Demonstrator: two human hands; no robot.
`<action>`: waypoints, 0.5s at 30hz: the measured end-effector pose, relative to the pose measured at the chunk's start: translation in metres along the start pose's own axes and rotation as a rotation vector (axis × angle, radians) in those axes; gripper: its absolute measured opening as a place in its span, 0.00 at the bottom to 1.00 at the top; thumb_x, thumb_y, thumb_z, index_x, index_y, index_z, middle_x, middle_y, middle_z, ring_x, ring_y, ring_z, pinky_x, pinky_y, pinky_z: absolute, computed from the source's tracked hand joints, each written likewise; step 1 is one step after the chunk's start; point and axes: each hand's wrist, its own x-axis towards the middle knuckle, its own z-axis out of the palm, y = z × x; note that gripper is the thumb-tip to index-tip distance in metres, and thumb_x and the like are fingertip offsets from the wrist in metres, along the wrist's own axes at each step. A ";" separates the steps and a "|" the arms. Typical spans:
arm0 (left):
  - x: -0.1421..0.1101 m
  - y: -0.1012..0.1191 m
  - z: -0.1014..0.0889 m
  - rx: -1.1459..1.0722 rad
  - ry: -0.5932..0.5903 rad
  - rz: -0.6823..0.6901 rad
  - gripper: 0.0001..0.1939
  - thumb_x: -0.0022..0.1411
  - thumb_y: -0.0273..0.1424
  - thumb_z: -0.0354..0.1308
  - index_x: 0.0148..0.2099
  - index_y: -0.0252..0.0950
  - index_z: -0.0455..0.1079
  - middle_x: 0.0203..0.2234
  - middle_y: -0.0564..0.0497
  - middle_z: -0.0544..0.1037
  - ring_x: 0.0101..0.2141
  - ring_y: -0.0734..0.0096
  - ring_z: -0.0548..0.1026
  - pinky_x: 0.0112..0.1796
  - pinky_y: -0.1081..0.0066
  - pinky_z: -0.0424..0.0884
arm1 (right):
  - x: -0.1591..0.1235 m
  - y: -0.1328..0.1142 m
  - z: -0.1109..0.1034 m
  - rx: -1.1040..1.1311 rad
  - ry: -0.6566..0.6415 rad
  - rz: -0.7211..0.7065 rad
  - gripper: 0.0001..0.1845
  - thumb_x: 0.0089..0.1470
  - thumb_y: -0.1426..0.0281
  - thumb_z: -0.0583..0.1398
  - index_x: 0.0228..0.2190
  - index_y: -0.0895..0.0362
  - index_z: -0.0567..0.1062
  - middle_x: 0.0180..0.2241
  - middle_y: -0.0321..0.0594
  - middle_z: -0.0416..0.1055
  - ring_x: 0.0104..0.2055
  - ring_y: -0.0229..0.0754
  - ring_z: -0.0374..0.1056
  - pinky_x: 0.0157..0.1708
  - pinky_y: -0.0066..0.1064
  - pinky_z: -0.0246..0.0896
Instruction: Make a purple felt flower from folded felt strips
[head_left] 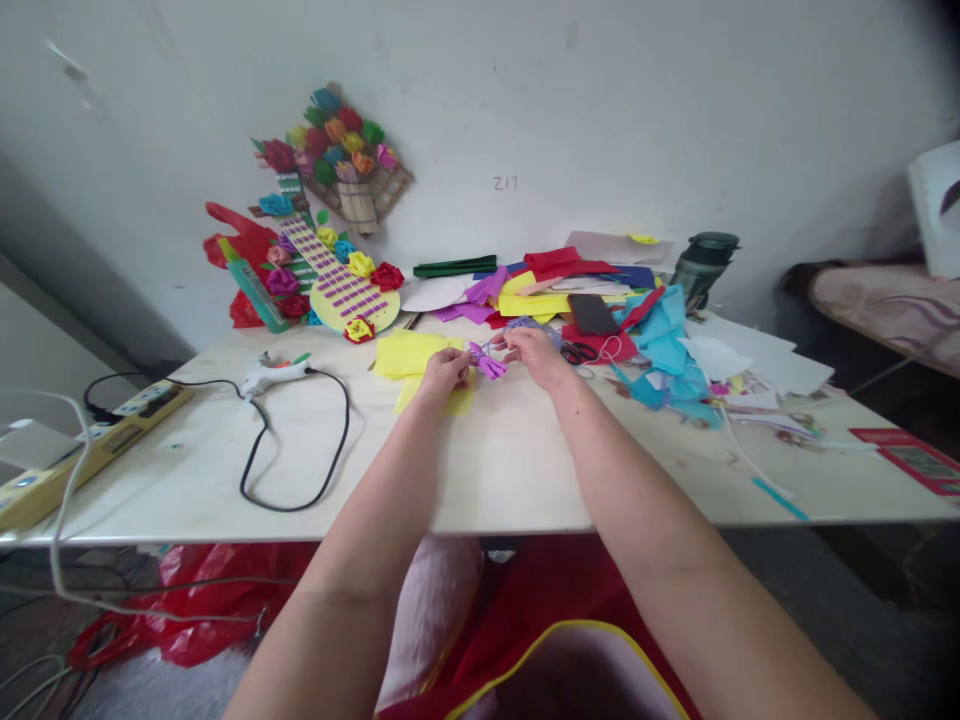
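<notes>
Just above the table's middle, my left hand [448,370] is closed, its fingertips pinching one end of a small purple crepe-paper flower [489,362]. The flower's petals fan out to the right, toward my other hand. My right hand [531,352] is close by, thumb and fingers drawn together in a pinch. A thin pale strand seems to run near those fingertips, but what they hold is too small to make out. Yellow crepe paper [409,352] lies beneath and behind my left hand. Beyond my right hand are a bundle of bluish-purple yarn [529,324] and dark scissors [579,352].
A glue gun [274,376] with a looped black cord lies left, near a power strip [97,452]. Behind stand a flower-trimmed paper guitar [337,285] and coloured paper sheets [555,265] with a phone [592,314]. Blue crepe paper [664,340] and a bottle [703,268] are right.
</notes>
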 end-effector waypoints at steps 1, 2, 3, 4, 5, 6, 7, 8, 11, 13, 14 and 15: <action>0.000 0.000 0.000 0.010 0.003 0.000 0.12 0.52 0.32 0.62 0.24 0.34 0.63 0.11 0.58 0.63 0.12 0.83 0.58 0.18 0.77 0.63 | -0.001 -0.001 0.001 0.044 -0.020 -0.012 0.10 0.40 0.70 0.59 0.14 0.58 0.64 0.27 0.40 0.72 0.32 0.36 0.67 0.25 0.23 0.64; 0.000 0.000 0.001 0.020 0.004 0.001 0.11 0.52 0.32 0.62 0.24 0.34 0.63 0.11 0.58 0.63 0.13 0.82 0.58 0.18 0.77 0.63 | -0.002 -0.002 0.001 0.086 -0.049 -0.019 0.10 0.40 0.70 0.59 0.14 0.58 0.63 0.28 0.40 0.72 0.33 0.37 0.68 0.27 0.25 0.65; 0.000 0.000 0.001 0.029 0.004 0.000 0.11 0.51 0.31 0.62 0.25 0.34 0.63 0.12 0.58 0.63 0.13 0.82 0.58 0.18 0.77 0.63 | -0.003 -0.003 0.002 0.125 -0.076 -0.021 0.11 0.40 0.69 0.59 0.15 0.58 0.63 0.27 0.40 0.72 0.33 0.37 0.68 0.28 0.26 0.65; -0.001 0.000 0.001 0.036 0.003 -0.001 0.11 0.51 0.31 0.62 0.24 0.34 0.63 0.12 0.58 0.63 0.13 0.82 0.59 0.18 0.77 0.63 | -0.004 -0.004 0.003 0.154 -0.100 -0.015 0.11 0.41 0.67 0.60 0.16 0.57 0.63 0.26 0.40 0.72 0.32 0.37 0.68 0.28 0.27 0.65; -0.001 0.000 0.002 0.037 0.000 -0.003 0.11 0.50 0.31 0.62 0.24 0.34 0.62 0.12 0.58 0.63 0.13 0.82 0.59 0.18 0.77 0.63 | -0.005 -0.005 0.004 0.174 -0.116 -0.004 0.12 0.42 0.66 0.60 0.17 0.57 0.63 0.24 0.38 0.71 0.30 0.37 0.68 0.28 0.27 0.65; -0.001 0.000 0.002 0.035 -0.003 -0.005 0.11 0.50 0.31 0.62 0.24 0.34 0.62 0.12 0.58 0.63 0.13 0.81 0.59 0.18 0.77 0.62 | -0.006 -0.006 0.006 0.187 -0.123 0.009 0.12 0.42 0.65 0.60 0.18 0.57 0.63 0.22 0.36 0.68 0.28 0.36 0.67 0.26 0.27 0.64; -0.001 0.000 0.002 0.027 -0.006 -0.005 0.11 0.50 0.31 0.62 0.24 0.34 0.62 0.12 0.58 0.63 0.13 0.81 0.60 0.18 0.77 0.62 | -0.007 -0.007 0.007 0.196 -0.121 0.022 0.13 0.43 0.64 0.60 0.18 0.56 0.62 0.19 0.34 0.66 0.25 0.35 0.66 0.24 0.27 0.63; -0.001 0.000 0.002 0.015 -0.007 0.000 0.11 0.49 0.31 0.62 0.24 0.34 0.62 0.12 0.58 0.63 0.14 0.81 0.60 0.18 0.77 0.61 | -0.008 -0.007 0.009 0.204 -0.112 0.033 0.13 0.43 0.64 0.61 0.19 0.56 0.61 0.17 0.31 0.62 0.23 0.34 0.64 0.22 0.26 0.61; -0.001 0.000 0.001 -0.056 -0.001 0.036 0.12 0.48 0.32 0.63 0.23 0.34 0.62 0.15 0.55 0.67 0.16 0.81 0.63 0.19 0.78 0.61 | -0.009 -0.007 0.013 0.215 -0.076 0.066 0.16 0.43 0.65 0.61 0.18 0.55 0.58 0.14 0.26 0.55 0.17 0.31 0.57 0.17 0.24 0.55; -0.002 0.002 0.000 -0.131 -0.005 0.058 0.13 0.47 0.33 0.64 0.24 0.34 0.62 0.19 0.54 0.70 0.19 0.81 0.65 0.20 0.78 0.61 | -0.009 -0.007 0.015 0.207 -0.067 0.093 0.16 0.42 0.66 0.61 0.18 0.54 0.57 0.14 0.26 0.54 0.16 0.30 0.55 0.15 0.24 0.52; -0.003 0.003 0.000 -0.171 -0.016 0.062 0.13 0.47 0.34 0.64 0.25 0.34 0.63 0.21 0.54 0.71 0.20 0.81 0.66 0.21 0.79 0.62 | -0.009 -0.007 0.016 0.202 -0.071 0.104 0.16 0.42 0.67 0.61 0.19 0.54 0.57 0.14 0.26 0.54 0.16 0.30 0.55 0.15 0.24 0.51; -0.004 0.004 0.000 -0.211 -0.032 0.063 0.13 0.46 0.34 0.65 0.26 0.34 0.64 0.21 0.54 0.70 0.21 0.81 0.66 0.22 0.79 0.62 | -0.009 -0.006 0.017 0.200 -0.076 0.114 0.15 0.42 0.67 0.61 0.19 0.54 0.57 0.14 0.26 0.55 0.16 0.30 0.55 0.14 0.24 0.51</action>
